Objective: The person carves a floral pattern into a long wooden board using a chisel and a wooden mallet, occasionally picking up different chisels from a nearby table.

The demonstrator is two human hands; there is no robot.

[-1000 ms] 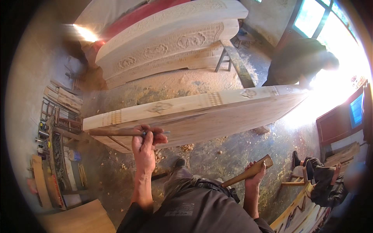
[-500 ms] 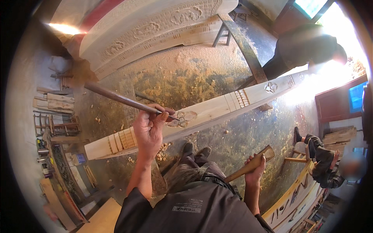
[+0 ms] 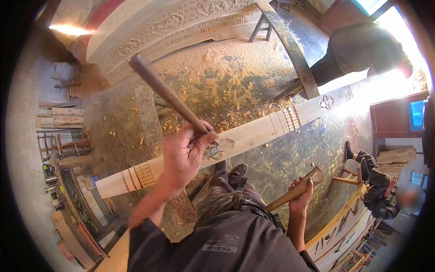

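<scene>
My left hand (image 3: 185, 152) grips a chisel low down, its fingers closed round it. The chisel's long brown handle (image 3: 167, 95) slants up to the far left. Its tip, mostly hidden by my fingers, is at a carved flower (image 3: 222, 147) on a long pale wooden beam (image 3: 258, 129). My right hand (image 3: 302, 196) is closed on a wooden mallet (image 3: 283, 199), its wider end pointing away to the right. The mallet is held near my body, apart from the beam. Stepped notches (image 3: 144, 174) are cut near the beam's left end, with more to the right.
A person in dark clothes (image 3: 358, 54) bends over the beam's far right end. Another person (image 3: 376, 181) sits at the right. A large carved panel (image 3: 167, 31) stands beyond, beside a sawhorse bench (image 3: 290, 50). Hand tools lie on a bench (image 3: 333, 235) at lower right.
My left hand has moved slightly right, and the chisel's handle has swung up to a steeper slant. My right hand still holds the mallet in nearly the same place.
</scene>
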